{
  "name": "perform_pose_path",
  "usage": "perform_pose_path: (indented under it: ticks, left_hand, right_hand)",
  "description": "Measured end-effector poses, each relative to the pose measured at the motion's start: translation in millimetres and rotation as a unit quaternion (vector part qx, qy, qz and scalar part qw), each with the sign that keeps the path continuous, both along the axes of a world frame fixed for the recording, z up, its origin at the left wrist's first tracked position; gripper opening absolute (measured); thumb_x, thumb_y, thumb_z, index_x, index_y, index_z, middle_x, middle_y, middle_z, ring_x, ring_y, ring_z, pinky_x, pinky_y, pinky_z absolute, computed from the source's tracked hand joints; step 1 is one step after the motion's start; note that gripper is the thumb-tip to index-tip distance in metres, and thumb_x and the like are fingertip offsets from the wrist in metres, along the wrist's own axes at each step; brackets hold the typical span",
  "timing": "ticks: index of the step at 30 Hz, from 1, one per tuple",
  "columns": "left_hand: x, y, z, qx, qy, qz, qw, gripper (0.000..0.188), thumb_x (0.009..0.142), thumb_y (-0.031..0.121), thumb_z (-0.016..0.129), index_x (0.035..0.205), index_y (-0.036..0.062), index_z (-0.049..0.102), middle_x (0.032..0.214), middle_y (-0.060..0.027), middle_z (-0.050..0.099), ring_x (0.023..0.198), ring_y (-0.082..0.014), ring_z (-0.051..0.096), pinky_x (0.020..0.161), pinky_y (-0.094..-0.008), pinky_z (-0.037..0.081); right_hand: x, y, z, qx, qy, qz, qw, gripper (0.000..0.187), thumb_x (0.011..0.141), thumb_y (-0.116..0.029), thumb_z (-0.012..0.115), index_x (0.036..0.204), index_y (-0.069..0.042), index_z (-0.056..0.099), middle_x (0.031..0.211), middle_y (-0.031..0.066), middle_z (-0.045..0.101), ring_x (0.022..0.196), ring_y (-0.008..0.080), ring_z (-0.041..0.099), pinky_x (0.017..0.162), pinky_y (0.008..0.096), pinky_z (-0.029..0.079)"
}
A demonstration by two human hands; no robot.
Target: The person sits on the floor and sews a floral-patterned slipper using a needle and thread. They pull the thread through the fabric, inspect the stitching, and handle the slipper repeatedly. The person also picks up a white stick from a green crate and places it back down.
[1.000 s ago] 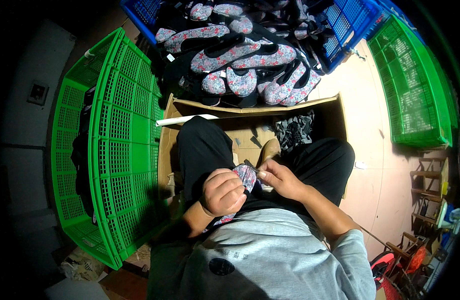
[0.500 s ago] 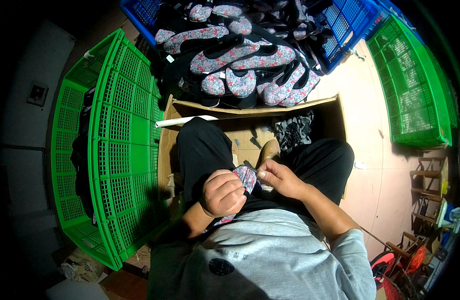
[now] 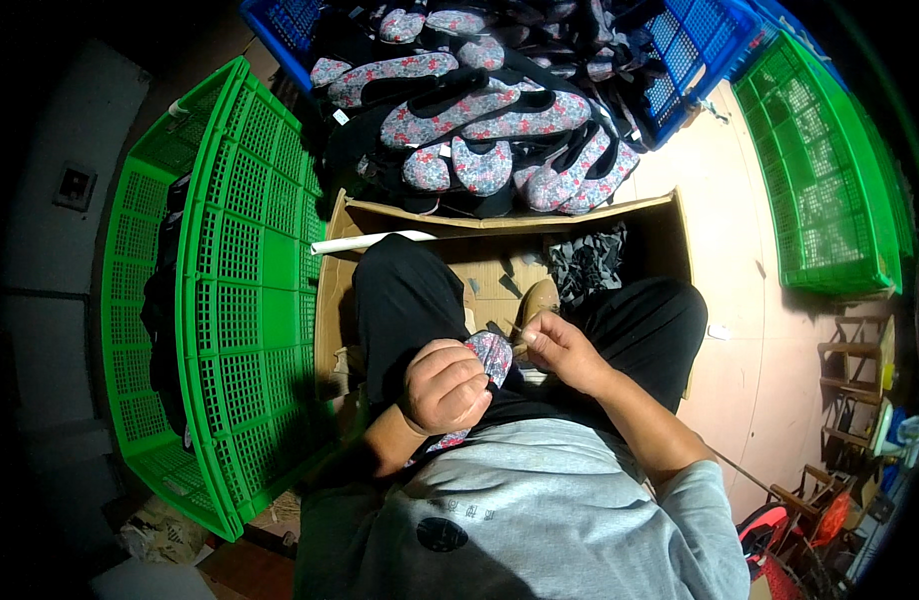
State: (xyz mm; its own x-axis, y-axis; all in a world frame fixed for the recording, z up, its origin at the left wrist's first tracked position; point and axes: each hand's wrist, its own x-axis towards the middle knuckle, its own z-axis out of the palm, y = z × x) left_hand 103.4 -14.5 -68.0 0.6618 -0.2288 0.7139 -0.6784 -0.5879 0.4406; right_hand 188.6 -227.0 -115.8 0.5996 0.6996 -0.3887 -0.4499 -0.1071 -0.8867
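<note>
Shoe (image 3: 492, 355): grey floral print with red, its rounded end showing between the knees, near the middle of the scene
Left hand (image 3: 447, 383): clamped around the shoe, fingers curled over it, more of the print peeping out below the wrist
Right hand (image 3: 565, 350): just right of the shoe, thumb and finger together on a thin object (image 3: 515, 327); cannot tell what it is, nor whether it touches the shoe
Blue crate (image 3: 708, 45): at the far side, heaped with floral shoes (image 3: 528, 115) that have black linings; the nearest pairs come up to the cardboard box
Cardboard box (image 3: 510, 217): open, in front of the person, its far wall below the heap; dark grey scraps (image 3: 588, 262) lie piled inside toward the far right, with a few loose bits to their left
White tube (image 3: 365, 242): across the box's left wall, ending by the left knee
Left green crate (image 3: 255, 290): tall mesh sides, black items (image 3: 163, 310) within, too dark to make out
Right green crate (image 3: 830, 180): at the far right, on the pale floor (image 3: 745, 350), its contents hidden by the mesh side
</note>
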Motion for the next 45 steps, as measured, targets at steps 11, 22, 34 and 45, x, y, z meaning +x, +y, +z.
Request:
perform_pose_path:
  ticks: [11, 22, 34, 45]
  left_hand:
    - [0, 0, 1, -0.002, 0.001, 0.001, 1.000, 0.023, 0.059, 0.004, 0.072, 0.079, 0.0026, 0.060, 0.082, -0.0099, 0.062, 0.077, -0.0265, 0.062, 0.070, -0.0402, 0.054]
    - [-1, 0, 1, -0.005, 0.003, 0.001, 1.000, 0.024, 0.059, 0.003, 0.071, 0.081, 0.0026, 0.060, 0.082, -0.0098, 0.062, 0.077, -0.0267, 0.062, 0.070, -0.0408, 0.054]
    - [-1, 0, 1, -0.005, 0.002, 0.002, 1.000, 0.022, 0.060, 0.004, 0.072, 0.079, 0.0028, 0.060, 0.081, -0.0099, 0.062, 0.077, -0.0266, 0.062, 0.071, -0.0404, 0.054]
    - [2, 1, 2, -0.011, 0.026, 0.026, 0.999, 0.021, 0.060, 0.001, 0.069, 0.078, 0.0028, 0.060, 0.079, -0.0098, 0.061, 0.073, -0.0276, 0.062, 0.069, -0.0399, 0.053]
  right_hand:
    - [-4, -1, -12, 0.013, 0.005, -0.032, 0.999, 0.019, 0.102, -0.026, 0.053, 0.093, -0.009, 0.050, 0.073, -0.0038, 0.047, 0.062, 0.0058, 0.040, 0.055, 0.0207, 0.034]
    - [-2, -2, -6, 0.028, -0.062, 0.065, 0.996, 0.024, 0.101, -0.026, 0.054, 0.094, -0.003, 0.052, 0.075, -0.0024, 0.049, 0.066, 0.0075, 0.043, 0.060, 0.0236, 0.041]
    - [6, -2, 6, -0.025, -0.191, 0.085, 0.978, 0.025, 0.100, -0.026, 0.056, 0.094, -0.002, 0.053, 0.073, 0.0004, 0.052, 0.067, 0.0086, 0.046, 0.061, 0.0260, 0.043]
    - [-1, 0, -16, 0.022, -0.018, -0.046, 0.999, 0.017, 0.100, -0.023, 0.055, 0.100, -0.007, 0.051, 0.076, -0.0029, 0.048, 0.064, 0.0058, 0.043, 0.057, 0.0211, 0.037]
